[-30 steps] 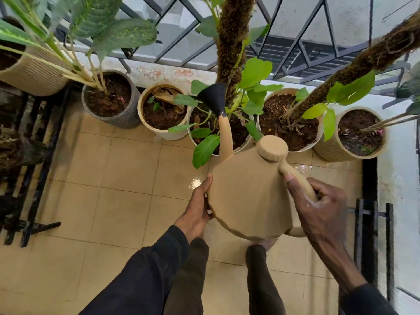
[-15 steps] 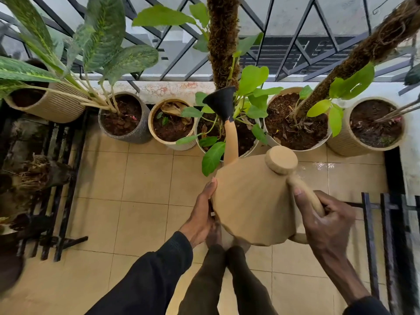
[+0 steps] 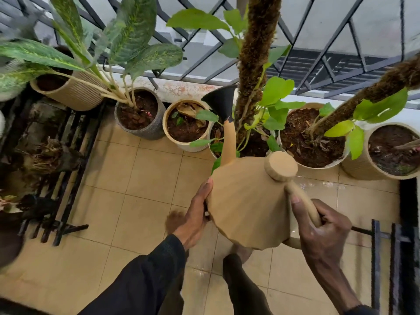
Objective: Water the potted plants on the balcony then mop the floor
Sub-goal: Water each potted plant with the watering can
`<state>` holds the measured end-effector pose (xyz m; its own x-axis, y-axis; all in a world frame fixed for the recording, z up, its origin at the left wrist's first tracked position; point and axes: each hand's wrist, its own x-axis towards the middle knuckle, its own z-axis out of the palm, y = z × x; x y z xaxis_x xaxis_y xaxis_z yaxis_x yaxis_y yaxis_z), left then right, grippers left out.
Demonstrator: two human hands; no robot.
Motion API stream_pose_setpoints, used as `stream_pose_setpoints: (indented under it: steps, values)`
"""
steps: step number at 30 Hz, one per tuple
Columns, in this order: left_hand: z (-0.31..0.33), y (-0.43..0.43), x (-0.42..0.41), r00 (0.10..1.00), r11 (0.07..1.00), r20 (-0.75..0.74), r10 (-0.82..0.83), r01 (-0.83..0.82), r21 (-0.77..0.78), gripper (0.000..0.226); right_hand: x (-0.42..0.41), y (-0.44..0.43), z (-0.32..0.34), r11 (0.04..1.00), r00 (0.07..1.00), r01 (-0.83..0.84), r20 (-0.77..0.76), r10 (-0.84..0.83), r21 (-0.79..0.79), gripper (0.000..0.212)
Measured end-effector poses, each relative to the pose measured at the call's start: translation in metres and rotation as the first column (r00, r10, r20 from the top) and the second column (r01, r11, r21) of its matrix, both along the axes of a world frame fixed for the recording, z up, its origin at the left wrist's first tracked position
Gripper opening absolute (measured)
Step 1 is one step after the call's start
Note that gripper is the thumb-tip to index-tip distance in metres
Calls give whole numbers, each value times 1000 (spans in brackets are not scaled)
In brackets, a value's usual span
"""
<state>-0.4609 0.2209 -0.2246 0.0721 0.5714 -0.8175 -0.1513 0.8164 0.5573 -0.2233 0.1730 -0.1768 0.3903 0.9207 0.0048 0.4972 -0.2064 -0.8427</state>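
I hold a tan watering can [image 3: 245, 201] with both hands above the tiled floor. My right hand [image 3: 322, 233] grips its handle. My left hand [image 3: 193, 214] lies flat against its left side. The can's black rose [image 3: 221, 102] on the long spout points over the middle pot with the moss pole [image 3: 254, 60]. A cream pot [image 3: 186, 126] with dry leaves stands just left of the spout. A grey pot [image 3: 141, 114] with a striped-leaf plant stands further left. Two more pots, a white pot [image 3: 311, 137] and a ribbed pot [image 3: 391, 148], line the wall at right.
A dark metal railing [image 3: 318, 53] runs behind the pots. A black metal rack [image 3: 56, 169] with plants stands at left, holding a woven pot [image 3: 70, 92] at its back. Another black frame [image 3: 386, 258] stands at right. Beige floor tiles [image 3: 127, 201] lie open below; my legs show beneath the can.
The view has shifted left and closer. The can has stayed in both hands, its spout still over the middle pot; more of the left rack shows now.
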Motion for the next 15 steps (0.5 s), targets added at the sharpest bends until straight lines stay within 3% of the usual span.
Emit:
stream_pose_setpoints:
  steps: [7, 15]
  values:
    - [-9, 17, -40, 999, 998, 14, 47, -47, -41, 49, -44, 32, 8, 1000, 1000, -28, 7, 28, 4, 40]
    - [-16, 44, -111, 997, 990, 10, 75, -73, -117, 55, -117, 73, 17, 998, 1000, -25, 10, 25, -64, 52]
